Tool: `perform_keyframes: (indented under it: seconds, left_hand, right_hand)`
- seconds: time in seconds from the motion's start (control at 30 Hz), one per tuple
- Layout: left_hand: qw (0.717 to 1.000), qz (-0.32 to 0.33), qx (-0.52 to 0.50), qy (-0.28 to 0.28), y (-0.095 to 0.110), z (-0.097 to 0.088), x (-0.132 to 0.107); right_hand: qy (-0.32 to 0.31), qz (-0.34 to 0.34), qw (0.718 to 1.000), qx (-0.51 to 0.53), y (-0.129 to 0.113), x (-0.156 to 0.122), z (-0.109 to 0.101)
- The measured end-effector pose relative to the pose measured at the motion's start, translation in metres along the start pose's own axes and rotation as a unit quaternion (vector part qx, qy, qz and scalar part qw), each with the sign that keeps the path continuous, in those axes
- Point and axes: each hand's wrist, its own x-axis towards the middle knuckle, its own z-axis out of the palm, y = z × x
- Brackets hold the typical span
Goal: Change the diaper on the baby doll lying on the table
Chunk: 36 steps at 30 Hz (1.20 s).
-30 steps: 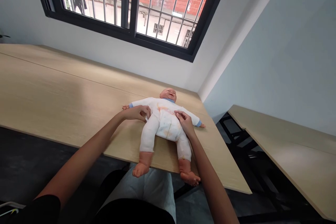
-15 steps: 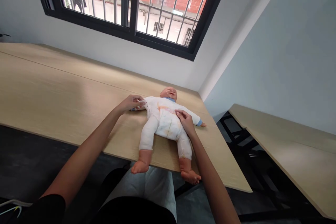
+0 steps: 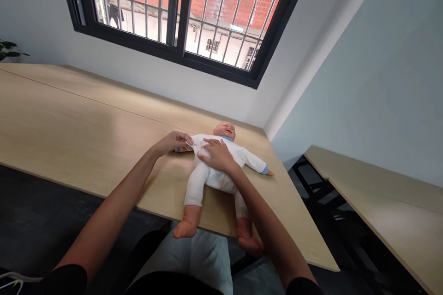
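Note:
A baby doll point(image 3: 224, 130) lies on its back on the wooden table, its bare feet hanging past the front edge. It wears a white outfit point(image 3: 198, 179) with a blue collar and cuffs. At the doll's side below its shoulder, my left hand point(image 3: 176, 142) pinches the edge of the white cloth, which is drawn out slightly. My right hand point(image 3: 217, 154) lies across the doll's chest, fingers stretched toward the left hand and the thumb apart. It covers much of the doll's front, and my forearm hides part of one leg.
The light wooden table point(image 3: 69, 115) reaches far to the left along the wall. A second table point(image 3: 377, 193) stands to the right beyond a gap. Behind is a barred window point(image 3: 180, 50), and a plant point(image 3: 10, 50) shows at the far left.
My right hand has moved left and up from the doll's side onto its chest, its fingers now stretched out. My left hand stays at the cloth. The view has tilted up slightly.

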Motion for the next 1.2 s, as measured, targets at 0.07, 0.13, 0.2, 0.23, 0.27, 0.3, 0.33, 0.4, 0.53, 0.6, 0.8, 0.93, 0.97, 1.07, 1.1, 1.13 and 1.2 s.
perform_keyframes:
  seconds: [0.07,0.13,0.2,0.23,0.27,0.3,0.33,0.4,0.53,0.6,0.8,0.93,0.97,1.07,1.1,1.13,1.2]
  left_hand:
    - [1.000,0.002,-0.006,-0.006,-0.001,0.000,0.001]
    - [1.000,0.000,-0.009,-0.013,-0.002,0.002,0.001]
    - [1.000,-0.001,-0.017,-0.015,-0.002,0.008,0.002]
    - [1.000,0.001,-0.024,-0.013,-0.003,0.012,0.003]
    - [0.999,0.004,-0.032,-0.010,-0.004,0.017,0.003]
    - [0.999,0.008,-0.040,-0.006,-0.004,0.023,0.004]
    - [0.999,0.015,-0.049,-0.002,-0.005,0.029,0.006]
    - [0.997,0.029,-0.065,0.009,-0.007,0.040,0.009]
    - [0.995,0.054,-0.081,0.026,-0.012,0.060,0.017]
    - [0.995,0.066,-0.078,0.022,-0.013,0.068,0.021]
    - [0.995,0.079,-0.061,0.006,-0.012,0.086,0.028]
    - [0.996,0.081,-0.041,0.007,-0.010,0.092,0.031]
    - [0.996,0.085,-0.034,0.013,-0.011,0.094,0.032]
    - [0.994,0.099,-0.005,0.035,-0.014,0.099,0.035]
    - [0.994,0.104,0.009,0.044,-0.015,0.101,0.036]
    - [0.992,0.109,0.025,0.055,-0.017,0.102,0.035]
    - [0.988,0.118,0.062,0.083,-0.020,0.104,0.034]
  right_hand:
    - [-0.060,0.033,0.997,-0.036,-0.004,0.009,0.006]
    - [-0.092,0.052,0.993,-0.057,-0.006,0.013,0.012]
    - [-0.103,0.054,0.990,-0.074,-0.010,0.014,0.016]
    - [-0.107,0.054,0.989,-0.081,-0.013,0.015,0.019]
    - [-0.113,0.056,0.989,-0.083,-0.015,0.015,0.021]
    - [-0.118,0.057,0.988,-0.081,-0.017,0.015,0.023]
    - [-0.121,0.058,0.988,-0.073,-0.017,0.015,0.025]
    - [-0.115,0.051,0.992,-0.032,-0.014,0.015,0.030]
    - [0.003,0.048,0.975,0.216,0.009,0.013,0.039]
    - [0.060,0.058,0.937,0.340,0.020,0.012,0.043]
    - [0.133,0.023,0.851,0.507,0.030,0.005,0.048]
    - [0.184,0.022,0.814,0.551,0.025,0.001,0.048]
    - [0.203,0.021,0.806,0.556,0.022,0.000,0.047]
    - [0.248,0.008,0.811,0.531,0.012,-0.003,0.042]
    - [0.268,0.002,0.818,0.509,0.009,-0.005,0.038]
    - [0.295,-0.002,0.824,0.484,0.006,-0.008,0.033]
    - [0.362,-0.006,0.831,0.423,0.007,-0.017,0.019]
